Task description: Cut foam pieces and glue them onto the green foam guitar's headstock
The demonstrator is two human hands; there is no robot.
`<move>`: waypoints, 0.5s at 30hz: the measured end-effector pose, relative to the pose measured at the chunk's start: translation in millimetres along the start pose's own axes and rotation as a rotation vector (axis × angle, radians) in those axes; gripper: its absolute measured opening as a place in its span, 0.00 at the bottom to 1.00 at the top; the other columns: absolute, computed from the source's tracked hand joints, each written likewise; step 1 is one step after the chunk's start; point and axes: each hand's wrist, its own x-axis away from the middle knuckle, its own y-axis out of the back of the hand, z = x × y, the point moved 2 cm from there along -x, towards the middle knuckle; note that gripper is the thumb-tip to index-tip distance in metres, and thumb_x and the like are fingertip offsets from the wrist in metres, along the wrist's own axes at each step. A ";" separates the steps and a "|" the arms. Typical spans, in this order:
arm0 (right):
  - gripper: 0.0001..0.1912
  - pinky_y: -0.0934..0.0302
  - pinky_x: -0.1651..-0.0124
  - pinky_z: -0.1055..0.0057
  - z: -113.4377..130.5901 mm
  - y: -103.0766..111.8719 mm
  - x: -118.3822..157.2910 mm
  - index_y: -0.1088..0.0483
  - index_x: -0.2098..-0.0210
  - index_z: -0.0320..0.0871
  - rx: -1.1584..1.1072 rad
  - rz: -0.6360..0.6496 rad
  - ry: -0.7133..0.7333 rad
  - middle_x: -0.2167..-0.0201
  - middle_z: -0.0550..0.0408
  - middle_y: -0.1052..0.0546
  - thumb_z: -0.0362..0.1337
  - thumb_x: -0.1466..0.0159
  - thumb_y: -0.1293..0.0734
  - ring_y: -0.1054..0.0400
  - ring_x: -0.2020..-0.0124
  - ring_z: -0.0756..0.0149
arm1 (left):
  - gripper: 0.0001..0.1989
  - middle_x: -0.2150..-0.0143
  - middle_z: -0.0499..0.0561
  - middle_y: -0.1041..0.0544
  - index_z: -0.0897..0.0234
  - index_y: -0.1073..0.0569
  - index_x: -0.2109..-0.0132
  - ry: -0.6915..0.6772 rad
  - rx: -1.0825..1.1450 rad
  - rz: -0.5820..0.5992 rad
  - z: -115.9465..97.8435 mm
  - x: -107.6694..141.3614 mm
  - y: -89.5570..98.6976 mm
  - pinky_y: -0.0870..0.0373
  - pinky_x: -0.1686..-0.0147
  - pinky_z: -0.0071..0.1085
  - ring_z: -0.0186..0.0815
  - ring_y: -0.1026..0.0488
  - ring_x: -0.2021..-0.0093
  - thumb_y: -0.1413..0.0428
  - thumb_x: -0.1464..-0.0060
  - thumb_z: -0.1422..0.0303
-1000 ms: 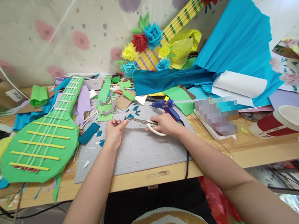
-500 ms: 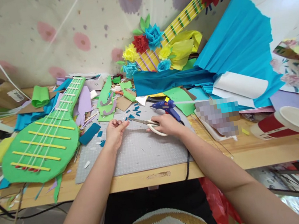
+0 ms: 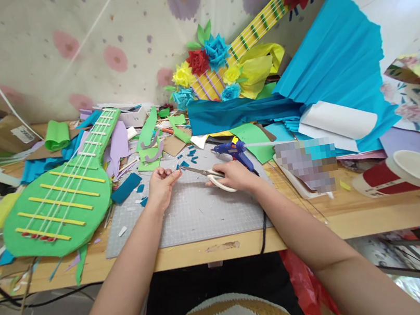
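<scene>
A wooden surface (image 3: 302,222) spans the scene, with a gray cutting mat (image 3: 203,216) at its near middle. To the left lies a green paper instrument (image 3: 61,195) with strings. A blue glue gun (image 3: 232,149) rests just beyond the right hand (image 3: 234,175), which grasps white-handled scissors (image 3: 205,172) above the mat, their tips pointing left to the left hand (image 3: 162,186). Its thumb and finger pinch together, apparently on a tiny blue piece (image 3: 178,167); detail is small. Blue scraps (image 3: 192,153) lie just beyond. Fine snipping seems in hand; the next cut calls for a steady pinch with fingertips clear of the blades.
</scene>
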 end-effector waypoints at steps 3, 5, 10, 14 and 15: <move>0.24 0.59 0.74 0.74 0.0 0.3 0.2 0.36 0.77 0.43 -0.007 0.000 -0.003 0.81 0.58 0.33 0.58 0.45 0.41 0.45 0.79 0.72 | 0.25 0.77 0.37 0.38 0.63 0.47 0.74 -0.016 -0.027 -0.009 -0.2 0.4 -0.3 0.32 0.58 0.29 0.23 0.32 0.73 0.36 0.73 0.77; 0.24 0.59 0.75 0.74 -0.1 0.7 0.1 0.36 0.77 0.43 -0.004 -0.002 0.001 0.81 0.58 0.33 0.58 0.45 0.42 0.46 0.79 0.72 | 0.26 0.78 0.37 0.38 0.63 0.47 0.74 -0.016 -0.035 -0.014 -0.5 0.8 -1.1 0.32 0.58 0.29 0.23 0.32 0.73 0.36 0.73 0.77; 0.23 0.59 0.74 0.74 -0.4 1.2 0.0 0.34 0.75 0.43 0.025 -0.003 0.007 0.79 0.56 0.31 0.58 0.45 0.41 0.44 0.78 0.72 | 0.27 0.78 0.37 0.38 0.63 0.48 0.74 -0.002 -0.026 -0.038 -1.1 0.9 -2.1 0.32 0.58 0.31 0.24 0.32 0.74 0.35 0.74 0.76; 0.23 0.59 0.74 0.74 -0.2 0.7 0.4 0.34 0.75 0.43 0.037 -0.004 0.013 0.79 0.56 0.31 0.58 0.45 0.41 0.44 0.78 0.72 | 0.26 0.78 0.37 0.38 0.62 0.47 0.74 -0.012 -0.025 -0.031 -0.3 -0.4 -0.8 0.32 0.58 0.30 0.24 0.32 0.74 0.35 0.74 0.76; 0.23 0.59 0.74 0.74 -0.1 0.5 0.4 0.34 0.75 0.43 0.034 -0.003 0.012 0.79 0.57 0.31 0.58 0.45 0.41 0.44 0.78 0.72 | 0.26 0.78 0.37 0.38 0.62 0.47 0.74 -0.015 -0.025 -0.028 -0.1 -0.7 -0.6 0.32 0.59 0.30 0.24 0.32 0.74 0.35 0.74 0.76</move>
